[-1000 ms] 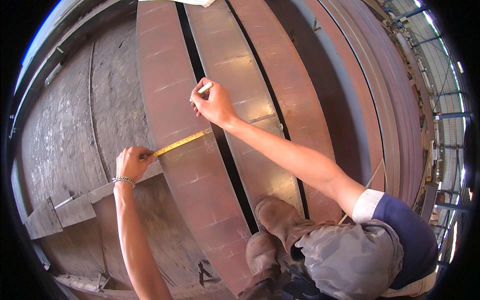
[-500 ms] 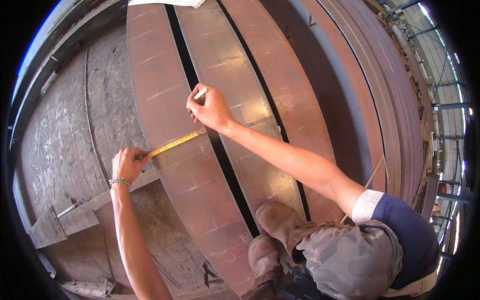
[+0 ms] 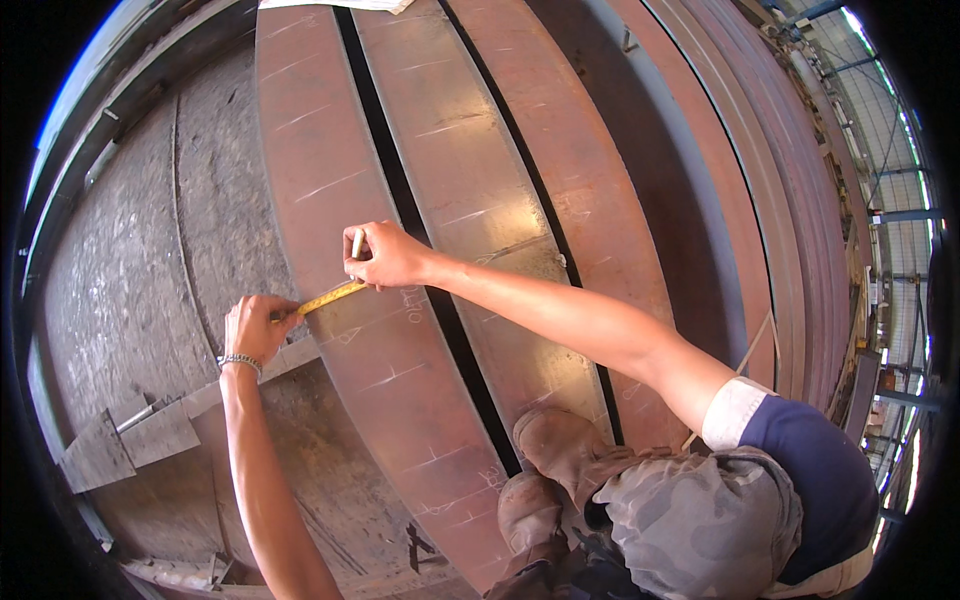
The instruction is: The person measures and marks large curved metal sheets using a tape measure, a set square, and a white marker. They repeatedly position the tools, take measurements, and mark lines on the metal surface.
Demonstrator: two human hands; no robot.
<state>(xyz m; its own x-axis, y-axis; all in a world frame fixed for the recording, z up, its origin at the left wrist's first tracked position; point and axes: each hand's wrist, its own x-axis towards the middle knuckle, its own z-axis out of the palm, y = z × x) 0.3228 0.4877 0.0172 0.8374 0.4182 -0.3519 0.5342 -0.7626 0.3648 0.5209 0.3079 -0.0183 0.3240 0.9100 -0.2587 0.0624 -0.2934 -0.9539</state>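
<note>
My left hand (image 3: 258, 328), with a chain bracelet at the wrist, pinches a yellow tape measure blade (image 3: 328, 297) at the left edge of a reddish-brown steel strip (image 3: 385, 415). The blade lies across part of that strip toward my right hand (image 3: 392, 257). Between the fingers of my right hand a pale chalk-like stick (image 3: 357, 242) stands nearly upright. These fingers are low over the strip at the blade's right end and hide part of it. White line marks and handwriting run along the strip.
A second steel strip (image 3: 465, 190) and a third (image 3: 570, 180) lie to the right, with dark gaps between. My brown boots (image 3: 545, 440) stand on the strips at the near end. A rough dark metal surface (image 3: 130, 260) lies left. Long steel pieces (image 3: 790, 200) are stacked far right.
My right hand has moved down and left, from above the gap to the tape blade, and the stick has turned more upright. My left hand stays in place.
</note>
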